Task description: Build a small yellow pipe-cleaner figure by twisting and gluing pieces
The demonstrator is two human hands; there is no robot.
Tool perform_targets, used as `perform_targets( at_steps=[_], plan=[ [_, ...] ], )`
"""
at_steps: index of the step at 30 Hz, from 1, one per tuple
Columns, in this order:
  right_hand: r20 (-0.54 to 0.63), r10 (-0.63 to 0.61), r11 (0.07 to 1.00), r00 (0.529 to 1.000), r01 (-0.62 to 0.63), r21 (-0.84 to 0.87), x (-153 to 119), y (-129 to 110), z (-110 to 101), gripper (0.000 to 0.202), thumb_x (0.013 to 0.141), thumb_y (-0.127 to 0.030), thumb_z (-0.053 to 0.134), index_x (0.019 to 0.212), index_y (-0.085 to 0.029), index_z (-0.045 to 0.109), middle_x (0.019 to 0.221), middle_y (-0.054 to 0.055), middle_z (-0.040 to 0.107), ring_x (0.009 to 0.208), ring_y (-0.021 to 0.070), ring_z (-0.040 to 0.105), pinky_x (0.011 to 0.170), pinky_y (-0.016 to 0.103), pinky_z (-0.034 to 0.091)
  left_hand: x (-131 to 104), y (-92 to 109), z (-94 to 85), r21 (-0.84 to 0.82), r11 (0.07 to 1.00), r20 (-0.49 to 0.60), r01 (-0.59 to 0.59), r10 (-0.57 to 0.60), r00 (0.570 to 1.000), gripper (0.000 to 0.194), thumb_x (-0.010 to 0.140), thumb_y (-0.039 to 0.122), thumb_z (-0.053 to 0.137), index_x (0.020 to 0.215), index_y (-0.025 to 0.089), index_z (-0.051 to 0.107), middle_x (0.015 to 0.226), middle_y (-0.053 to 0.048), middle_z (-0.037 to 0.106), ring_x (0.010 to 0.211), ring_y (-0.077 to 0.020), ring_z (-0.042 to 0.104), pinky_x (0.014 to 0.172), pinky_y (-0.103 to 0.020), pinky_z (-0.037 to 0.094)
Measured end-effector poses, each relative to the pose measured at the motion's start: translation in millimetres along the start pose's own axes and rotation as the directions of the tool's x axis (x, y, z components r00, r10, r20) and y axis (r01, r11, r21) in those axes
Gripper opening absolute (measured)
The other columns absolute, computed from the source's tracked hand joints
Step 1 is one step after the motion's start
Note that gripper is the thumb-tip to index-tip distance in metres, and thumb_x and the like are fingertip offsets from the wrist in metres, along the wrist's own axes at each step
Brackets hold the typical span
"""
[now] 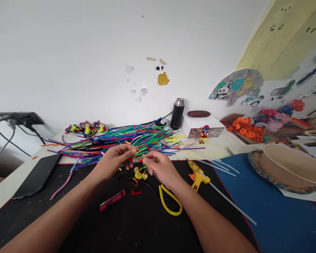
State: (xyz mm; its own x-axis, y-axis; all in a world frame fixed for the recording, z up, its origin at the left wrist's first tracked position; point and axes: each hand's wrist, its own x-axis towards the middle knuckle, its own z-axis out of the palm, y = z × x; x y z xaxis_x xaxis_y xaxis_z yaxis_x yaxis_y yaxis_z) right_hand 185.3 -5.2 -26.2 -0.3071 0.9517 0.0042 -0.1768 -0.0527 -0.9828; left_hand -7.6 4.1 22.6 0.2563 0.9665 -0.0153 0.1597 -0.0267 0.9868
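Note:
My left hand [120, 157] is raised over the black mat, with thumb and fingers closed in a pinch; whatever is in it is too small to make out. Facing it, my right hand [162, 168] also pinches, close to a small red piece [140, 159] between the hands. I cannot tell whether the fingers grip that piece. Just below them is a small yellow and dark red pipe-cleaner figure [139, 175]. A short bent red piece [136, 192] and a red, partly see-through tool [112, 200] lie nearer to me. A yellow looped handle [171, 203] shows beside my right wrist.
A yellow hot glue gun [197, 174] lies to the right, near several glue sticks [226, 167]. Behind the hands spreads a pile of coloured pipe cleaners [137, 137]. A black flask [177, 114], a white box [202, 124], a phone-like black slab [37, 175] and a bowl [292, 161] stand around.

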Motion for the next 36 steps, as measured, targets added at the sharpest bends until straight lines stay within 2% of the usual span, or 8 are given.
perform_targets(
  at_steps=[8,15,19,25,36],
  plan=[
    [-0.050,0.026,0.999,0.998,-0.027,-0.036,5,-6,-15,0.027,0.080,-0.044,0.076,0.082,-0.020,0.065,0.055,-0.008,0.054,0.049,0.0105,0.044,0.054,0.025,0.034,7,-7,-11.6,0.093,0.995,-0.022,-0.021,0.023,0.999,0.053,0.077,0.068,0.078,0.090,0.018,0.069,0.069,0.001,0.066,0.057,-0.0146,0.058,0.056,-0.027,0.049],
    [-0.097,0.049,0.992,0.994,-0.060,-0.115,10,-1,-25,0.028,0.079,-0.045,0.077,0.080,-0.019,0.065,0.051,-0.008,0.052,0.049,0.0112,0.043,0.056,0.026,0.034,18,-25,-24.7,0.194,0.981,-0.109,-0.028,0.049,0.993,0.060,0.076,0.075,0.073,0.090,0.017,0.069,0.062,0.004,0.055,0.052,-0.0111,0.044,0.050,-0.023,0.034],
    [-0.102,0.056,0.990,0.993,-0.069,-0.121,12,4,-27,0.029,0.078,-0.046,0.076,0.081,-0.019,0.065,0.051,-0.008,0.051,0.048,0.0112,0.042,0.055,0.026,0.033,20,-34,-21.7,0.226,0.973,-0.116,-0.043,0.071,0.991,0.060,0.078,0.077,0.069,0.089,0.017,0.069,0.061,0.005,0.051,0.053,-0.0114,0.040,0.050,-0.023,0.031],
    [-0.092,0.062,0.990,0.994,-0.073,-0.122,13,8,-27,0.028,0.078,-0.045,0.076,0.080,-0.019,0.065,0.053,-0.008,0.052,0.048,0.0109,0.042,0.054,0.025,0.032,19,-42,-15.5,0.273,0.960,-0.100,-0.066,0.096,0.990,0.058,0.080,0.075,0.068,0.089,0.018,0.072,0.066,0.003,0.056,0.057,-0.0135,0.044,0.053,-0.024,0.033],
    [-0.103,0.052,0.989,0.993,-0.066,-0.135,12,7,-26,0.028,0.078,-0.045,0.077,0.081,-0.019,0.067,0.052,-0.008,0.052,0.047,0.0109,0.043,0.054,0.025,0.033,18,-41,-15.9,0.314,0.945,-0.072,-0.090,0.118,0.990,0.052,0.084,0.070,0.065,0.087,0.018,0.071,0.065,0.003,0.054,0.058,-0.0140,0.043,0.053,-0.024,0.033]
  ],
)
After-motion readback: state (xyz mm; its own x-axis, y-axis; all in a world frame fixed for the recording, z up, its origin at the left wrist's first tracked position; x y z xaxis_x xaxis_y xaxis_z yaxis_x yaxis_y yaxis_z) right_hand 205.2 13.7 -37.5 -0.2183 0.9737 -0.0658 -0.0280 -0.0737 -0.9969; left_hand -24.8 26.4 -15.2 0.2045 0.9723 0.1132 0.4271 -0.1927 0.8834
